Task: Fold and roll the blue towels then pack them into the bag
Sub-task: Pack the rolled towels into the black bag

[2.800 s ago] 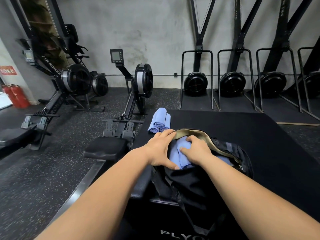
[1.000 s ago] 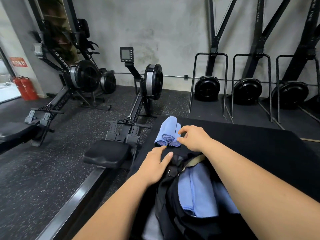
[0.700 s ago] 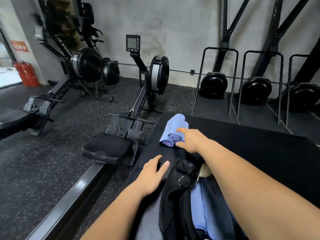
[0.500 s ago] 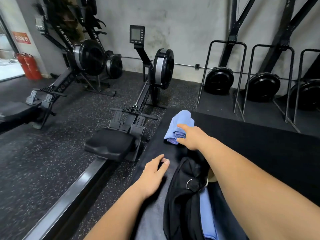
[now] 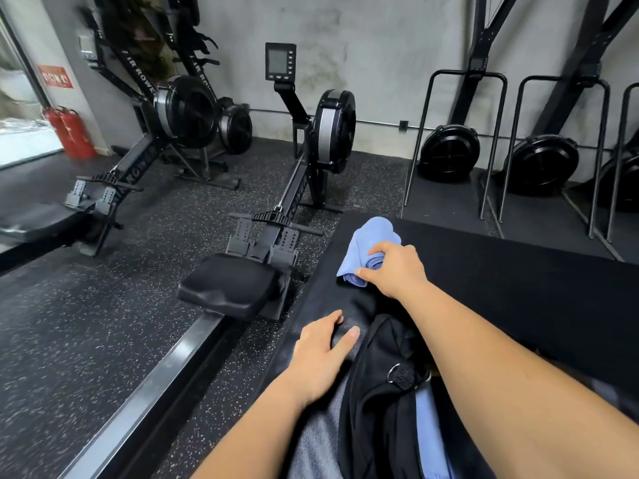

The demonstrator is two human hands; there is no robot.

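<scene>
The right hand [image 5: 394, 267] clamps on the rolled blue towels [image 5: 366, 243], thumb under the near end and fingers curled over the top. The rolls stick out from the grip away from the bag [image 5: 380, 392] and slightly to the left. They lie on the black pad [image 5: 518, 278] just beyond the bag's far end. More blue towel [image 5: 428, 433] shows inside the bag's open mouth, beneath the right forearm. The left hand [image 5: 321, 354] lies flat against the bag's left side, fingers straight and relaxed, gripping nothing. Left of the bag, off the pad, stands a rowing machine [image 5: 235, 285], its seat nearest.
</scene>
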